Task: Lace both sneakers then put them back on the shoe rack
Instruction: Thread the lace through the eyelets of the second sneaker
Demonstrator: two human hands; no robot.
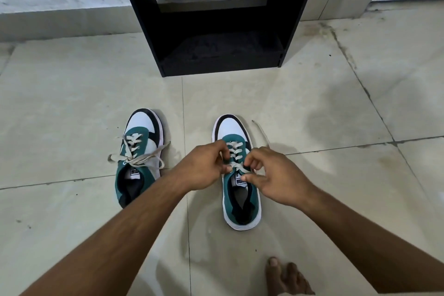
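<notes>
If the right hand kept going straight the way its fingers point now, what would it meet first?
The right hand points left across the right sneaker, so its fingers would probably meet the lace and then the left hand just beyond. Depth is hard to judge.

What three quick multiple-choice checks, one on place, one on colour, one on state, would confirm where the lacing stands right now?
1. Both hands work at:
A. the right sneaker
B. the left sneaker
C. the shoe rack

2. The sneakers' laces are:
A. black
B. off-white
C. red

3. The left sneaker is:
A. on the rack
B. without laces
C. laced and tied, on the floor

Answers: 1 A, left hand and right hand pinch its lace; 2 B, pale laces show; 3 C, a bow shows on it.
</notes>
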